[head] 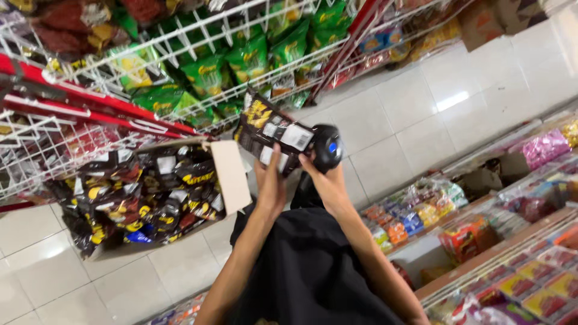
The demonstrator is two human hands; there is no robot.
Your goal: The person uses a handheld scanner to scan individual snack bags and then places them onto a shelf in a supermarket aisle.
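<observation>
White tiled floor (385, 114) runs between red wire racks (90, 102) and snack shelves (481, 241).

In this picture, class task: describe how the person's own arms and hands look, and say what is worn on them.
Both forearms are bare to the bottom edge of the picture: no sleeves, gloves or watch show. The left hand and right hand carry no visible rings, though the view is blurred. Between the arms hangs a plain black garment, loose and unmarked.
</observation>
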